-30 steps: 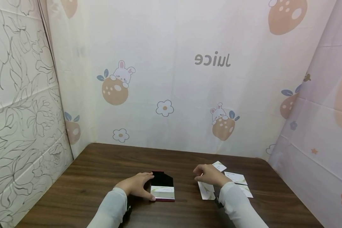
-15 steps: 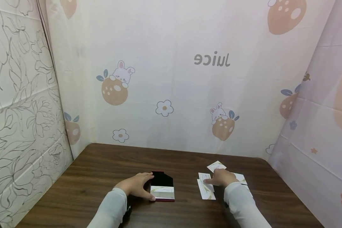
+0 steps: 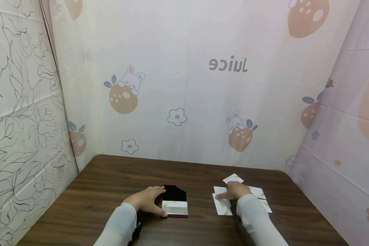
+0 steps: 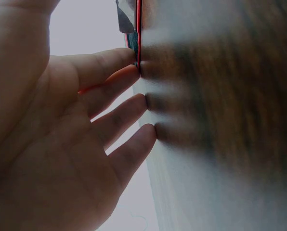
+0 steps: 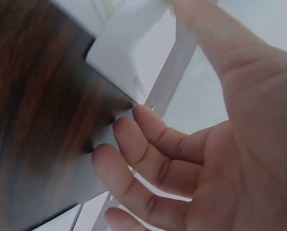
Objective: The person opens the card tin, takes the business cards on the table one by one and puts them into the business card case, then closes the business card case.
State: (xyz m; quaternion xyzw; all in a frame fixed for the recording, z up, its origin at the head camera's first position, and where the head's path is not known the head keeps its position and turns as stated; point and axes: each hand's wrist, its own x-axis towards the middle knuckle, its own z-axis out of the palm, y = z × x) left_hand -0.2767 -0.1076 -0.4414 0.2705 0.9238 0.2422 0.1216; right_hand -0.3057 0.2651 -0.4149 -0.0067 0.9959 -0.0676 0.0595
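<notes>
An opened business card case (image 3: 175,193), black inside with a red edge, lies flat with white cards (image 3: 175,204) in its near half. My left hand (image 3: 146,199) rests at its left side, thumb at the near corner and index finger at the far one. In the left wrist view, fingertips (image 4: 146,102) meet the table beside the red edge. To the right, my right hand (image 3: 235,190) is low over loose business cards, its thumb laid across an upper business card (image 3: 219,190) that overlaps a lower business card (image 3: 219,206). In the right wrist view, its index fingertip (image 5: 141,113) is at a card's corner.
A single card (image 3: 233,177) lies beyond my right hand. Two more cards (image 3: 258,192) are partly hidden behind the right wrist and sleeve. The dark wooden table (image 3: 126,171) ends at a patterned curtain (image 3: 184,136) at the back, with further curtains at both sides.
My right hand has moved right and down onto the cards, then slightly left, its thumb sliding across the upper card. The left hand and the case have stayed in place.
</notes>
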